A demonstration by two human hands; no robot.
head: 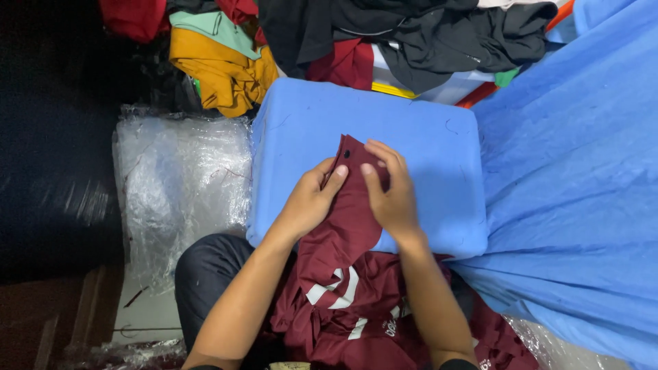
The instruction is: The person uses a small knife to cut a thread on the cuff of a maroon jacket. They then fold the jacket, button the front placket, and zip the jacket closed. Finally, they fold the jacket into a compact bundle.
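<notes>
Hands smoothing a maroon shirt's placket
Left hand (310,202) and right hand (392,195) pinch maroon shirt (343,233) on blue pad (425,137); the rest lies bunched in the lap.

The dark maroon cloth garment (343,233) looked matt and soft; the crinkled clear plastic sheet (181,185) was glossy.

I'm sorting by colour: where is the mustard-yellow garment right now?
In the head view, the mustard-yellow garment lies upper left in the clothes pile, just beyond the blue padded board's far-left corner, under a mint-green garment.
</notes>
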